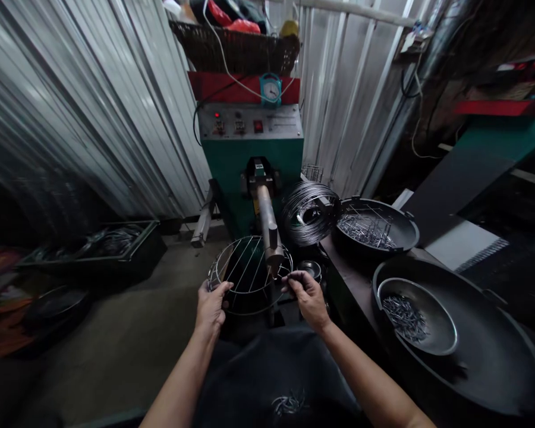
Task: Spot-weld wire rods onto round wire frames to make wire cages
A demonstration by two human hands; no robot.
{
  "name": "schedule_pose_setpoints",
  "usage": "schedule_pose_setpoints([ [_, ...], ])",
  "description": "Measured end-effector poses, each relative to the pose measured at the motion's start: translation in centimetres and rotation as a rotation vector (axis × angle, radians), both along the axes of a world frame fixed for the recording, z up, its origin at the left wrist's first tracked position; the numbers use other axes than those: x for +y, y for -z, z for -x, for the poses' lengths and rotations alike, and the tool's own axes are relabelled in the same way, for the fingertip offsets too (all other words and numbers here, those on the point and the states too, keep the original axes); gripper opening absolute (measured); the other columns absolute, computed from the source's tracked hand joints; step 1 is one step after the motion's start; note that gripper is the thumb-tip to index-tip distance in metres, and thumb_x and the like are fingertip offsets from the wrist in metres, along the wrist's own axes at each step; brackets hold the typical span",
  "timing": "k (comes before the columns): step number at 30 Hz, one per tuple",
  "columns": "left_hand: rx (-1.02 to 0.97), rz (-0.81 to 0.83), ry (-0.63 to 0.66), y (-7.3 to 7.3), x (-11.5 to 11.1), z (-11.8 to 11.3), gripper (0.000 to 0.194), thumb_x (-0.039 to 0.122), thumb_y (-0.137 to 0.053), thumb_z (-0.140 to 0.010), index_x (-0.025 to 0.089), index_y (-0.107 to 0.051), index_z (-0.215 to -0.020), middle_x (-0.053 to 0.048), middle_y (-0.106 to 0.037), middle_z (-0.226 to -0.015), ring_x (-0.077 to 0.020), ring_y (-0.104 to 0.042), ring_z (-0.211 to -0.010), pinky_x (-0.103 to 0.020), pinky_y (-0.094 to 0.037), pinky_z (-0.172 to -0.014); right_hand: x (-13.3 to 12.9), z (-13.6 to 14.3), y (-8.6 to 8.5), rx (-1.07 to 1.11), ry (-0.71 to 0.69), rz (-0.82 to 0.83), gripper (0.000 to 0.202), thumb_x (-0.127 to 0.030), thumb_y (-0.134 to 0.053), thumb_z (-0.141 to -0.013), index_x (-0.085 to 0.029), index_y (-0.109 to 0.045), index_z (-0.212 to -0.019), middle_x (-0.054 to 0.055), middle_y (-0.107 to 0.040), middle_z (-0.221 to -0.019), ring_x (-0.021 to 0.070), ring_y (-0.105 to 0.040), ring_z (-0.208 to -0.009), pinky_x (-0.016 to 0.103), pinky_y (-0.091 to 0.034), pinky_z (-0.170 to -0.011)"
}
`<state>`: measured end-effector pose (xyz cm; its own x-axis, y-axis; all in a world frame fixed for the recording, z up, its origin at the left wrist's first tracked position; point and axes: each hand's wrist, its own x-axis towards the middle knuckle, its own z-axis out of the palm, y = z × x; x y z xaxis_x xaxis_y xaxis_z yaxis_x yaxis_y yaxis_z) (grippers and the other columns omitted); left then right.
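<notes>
A round wire rack with several parallel bars lies under the electrode arm of a green spot welder. My left hand is closed on the rack's left rim, thumb on top. At the rack's right edge, beside the electrode tip, my right hand is closed in a pinch. What sits between those fingertips is too small to make out. A second wire ring shows just below the rack. On the dark cloth over my lap lies a small heap of bent metal pieces.
To the right stand a wire coil, a dark pan with wire parts, and a big pan holding a bowl of short metal pieces. A green bin sits at left. Behind is a corrugated metal wall.
</notes>
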<state>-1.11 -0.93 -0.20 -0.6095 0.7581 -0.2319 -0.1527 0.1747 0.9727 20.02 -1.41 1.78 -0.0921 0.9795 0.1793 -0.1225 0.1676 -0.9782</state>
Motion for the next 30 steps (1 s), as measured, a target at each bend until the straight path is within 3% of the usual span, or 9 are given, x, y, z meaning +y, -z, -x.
schedule_pose_setpoints([
  [5, -0.056, -0.024, -0.002, 0.1, -0.2, -0.4, 0.049, 0.033, -0.068, -0.043, 0.019, -0.048, -0.086, 0.007, -0.043, -0.063, -0.006, -0.04, -0.048, -0.018, -0.027, -0.043, -0.3, 0.2, 2.6, -0.333, -0.083, -0.031, 0.012, -0.027, -0.054, -0.078, -0.018, -0.061, -0.08, -0.001, -0.062, -0.065, 0.013, -0.06, -0.058, 0.024, -0.045, -0.057],
  [8, -0.044, -0.034, -0.018, -0.1, -0.4, -0.6, 0.053, 0.032, -0.068, -0.043, 0.02, -0.049, -0.09, 0.006, -0.045, -0.067, -0.0067, -0.043, -0.05, -0.018, -0.028, -0.045, -0.1, 0.4, 3.7, -0.35, -0.073, 0.001, 0.012, -0.026, -0.052, -0.077, -0.018, -0.06, -0.08, -0.002, -0.061, -0.063, 0.0128, -0.06, -0.056, 0.023, -0.045, -0.055],
  [18, -0.027, -0.039, -0.007, -1.1, -0.3, -1.1, 0.055, 0.031, -0.068, -0.044, 0.02, -0.049, -0.094, 0.005, -0.046, -0.072, -0.0068, -0.043, -0.053, -0.018, -0.029, -0.044, 0.5, 0.2, 3.4, -0.224, -0.088, 0.048, 0.011, -0.027, -0.053, -0.075, -0.019, -0.058, -0.08, -0.002, -0.06, -0.065, 0.0117, -0.06, -0.052, 0.023, -0.045, -0.053],
  [30, -0.016, 0.022, -0.033, 0.2, 1.8, -0.7, 0.052, 0.032, -0.069, -0.045, 0.016, -0.054, -0.092, 0.003, -0.05, -0.065, -0.0085, -0.043, -0.05, -0.02, -0.029, -0.045, 1.8, 0.8, 3.0, -0.191, -0.066, 0.09, 0.012, -0.03, -0.054, -0.073, -0.019, -0.058, -0.078, -0.003, -0.06, -0.062, 0.0111, -0.058, -0.048, 0.022, -0.044, -0.049],
])
